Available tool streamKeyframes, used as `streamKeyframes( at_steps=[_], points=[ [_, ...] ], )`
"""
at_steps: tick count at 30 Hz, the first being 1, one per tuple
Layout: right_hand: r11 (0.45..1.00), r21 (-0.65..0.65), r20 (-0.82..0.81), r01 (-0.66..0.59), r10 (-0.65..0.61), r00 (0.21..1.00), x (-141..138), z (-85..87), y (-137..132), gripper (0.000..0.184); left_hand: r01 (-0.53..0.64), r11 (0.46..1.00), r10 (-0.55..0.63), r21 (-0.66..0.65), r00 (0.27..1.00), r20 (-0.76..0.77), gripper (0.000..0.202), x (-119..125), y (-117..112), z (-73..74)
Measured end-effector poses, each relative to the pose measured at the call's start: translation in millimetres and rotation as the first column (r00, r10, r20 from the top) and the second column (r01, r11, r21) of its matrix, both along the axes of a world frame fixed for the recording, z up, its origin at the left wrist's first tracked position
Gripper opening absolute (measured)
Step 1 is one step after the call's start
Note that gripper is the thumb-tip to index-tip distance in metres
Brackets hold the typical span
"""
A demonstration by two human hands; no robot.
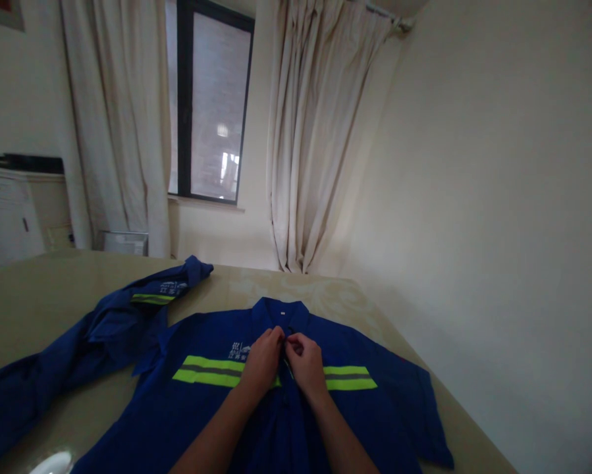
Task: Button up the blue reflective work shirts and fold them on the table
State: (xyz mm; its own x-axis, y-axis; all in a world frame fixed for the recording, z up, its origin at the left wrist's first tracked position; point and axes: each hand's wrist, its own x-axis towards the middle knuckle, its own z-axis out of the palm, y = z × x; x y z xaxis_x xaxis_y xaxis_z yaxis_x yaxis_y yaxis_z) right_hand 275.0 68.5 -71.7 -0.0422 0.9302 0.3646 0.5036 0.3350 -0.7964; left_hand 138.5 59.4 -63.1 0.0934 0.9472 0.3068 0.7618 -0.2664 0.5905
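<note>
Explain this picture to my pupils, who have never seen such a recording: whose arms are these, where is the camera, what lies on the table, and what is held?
There is no machine here. One camera sits on a person's head and looks forward and down, so the two bare arms entering from the bottom edge are that person's own. The left hand and the right hand meet at the front opening of a blue work shirt with yellow-green stripes, just below its collar, and pinch the cloth there. Whether they hold a button is too small to tell. The shirt lies spread on a pale table. A second blue garment lies crumpled to its left.
</note>
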Motion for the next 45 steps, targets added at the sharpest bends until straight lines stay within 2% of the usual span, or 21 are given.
streamKeyframes(
  at_steps=[4,7,11,14,18,22,26,31,35,37,40,42,45],
  points=[
    [0.994,0.079,0.094,0.069,-0.076,0.993,-1,-0.3,-1,0.014,0.023,1.0,-0.024,0.016,0.994,0.105,0.023,-4,3,-2.7],
    [0.993,0.09,0.115,0.079,-0.089,0.989,-2,1.3,-3,0.014,0.017,1.0,-0.019,0.015,0.986,0.166,0.016,-5,4,-3.5],
    [0.993,0.084,0.152,0.084,-0.096,0.984,-2,3.6,-5,0.016,0.023,1.0,-0.022,-0.005,0.982,0.19,0.009,-6,7,-4.8],
    [0.991,0.066,0.171,0.112,-0.122,0.978,-1,4.9,-4,0.013,0.016,1.0,-0.012,-0.022,0.985,0.171,0.014,-7,9,-5.5],
    [0.989,-0.002,0.157,0.151,-0.149,0.976,1,2.4,0,0.01,0.006,1.0,-0.004,-0.021,0.996,0.093,0.018,-5,8,-2.9],
    [0.978,-0.125,0.105,0.169,-0.156,0.982,3,-5.5,11,0.013,0.056,0.998,-0.055,0.01,0.998,-0.037,0.024,-3,1,2.2],
    [0.975,-0.162,0.088,0.154,-0.141,0.986,7,-10.9,19,0.016,0.068,0.998,-0.066,0.01,0.984,-0.164,0.024,-4,-4,3.5],
    [0.988,-0.112,0.062,0.101,-0.095,0.994,7,-9.3,20,0.02,0.03,0.999,-0.021,0.028,0.957,-0.291,0.022,-2,2,-1.1],
    [0.991,0.008,-0.022,0.132,-0.131,0.991,7,-2.1,20,0.027,-0.027,0.998,0.046,0.06,0.934,-0.353,0.027,-4,13,-2.7],
    [0.988,0.07,-0.015,0.141,-0.14,0.99,16,4.1,18,0.032,-0.047,0.996,0.073,0.077,0.925,-0.373,0.027,-8,19,-1.5],
    [0.991,0.109,0.202,0.072,-0.093,0.975,50,13.1,4,0.035,-0.076,0.992,0.108,0.097,0.915,-0.39,0.028,-19,26,1.3],
    [0.995,0.075,0.386,0.071,-0.095,0.917,82,15.2,-12,0.039,-0.088,0.99,0.123,0.106,0.912,-0.391,0.029,-26,31,3.1],
    [0.984,-0.049,0.607,0.17,-0.106,0.788,128,10.1,-39,0.061,-0.06,0.993,0.093,0.097,0.918,-0.385,0.028,-33,44,4.8]
  ],
)
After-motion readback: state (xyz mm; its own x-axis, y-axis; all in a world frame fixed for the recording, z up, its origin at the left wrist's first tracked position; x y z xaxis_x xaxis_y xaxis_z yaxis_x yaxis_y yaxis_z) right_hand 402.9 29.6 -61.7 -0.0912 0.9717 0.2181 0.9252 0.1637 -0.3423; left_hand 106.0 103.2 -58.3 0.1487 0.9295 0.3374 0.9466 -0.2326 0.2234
